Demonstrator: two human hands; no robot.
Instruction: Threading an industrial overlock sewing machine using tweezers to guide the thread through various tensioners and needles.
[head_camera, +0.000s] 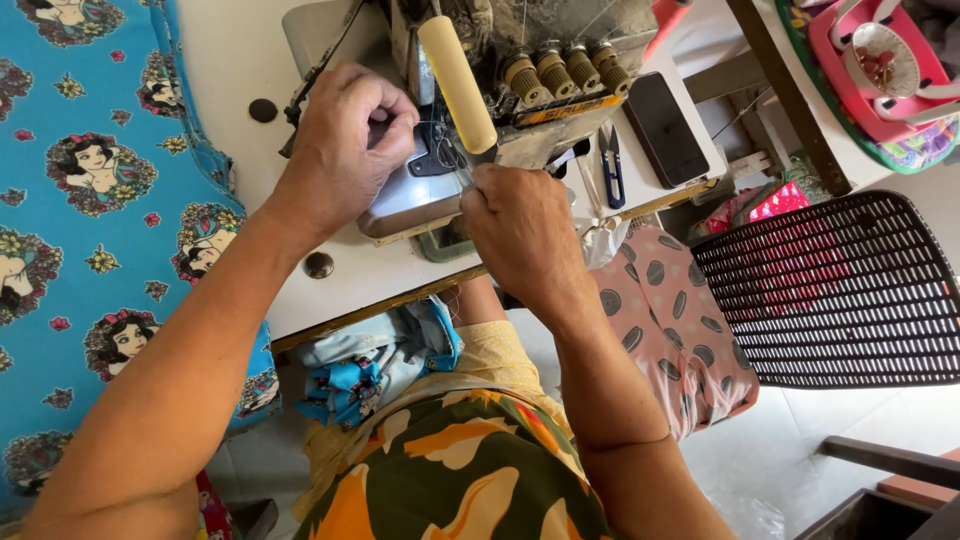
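Cream thread cone (457, 82) — one; left hand (345, 140), right hand (520, 225) — two; snips (612, 165) — one

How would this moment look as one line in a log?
left hand: fingers curled at sewing machine | right hand: gripping by its front edge | scissors: lying untouched | phone: on table

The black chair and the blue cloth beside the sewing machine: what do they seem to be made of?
The black chair looks like moulded plastic with a matte finish: its surface is an even grid of slots. The blue cloth looks like thin woven fabric, perhaps cotton, printed with cartoon figures and flowers; it lies flat and drapes softly.
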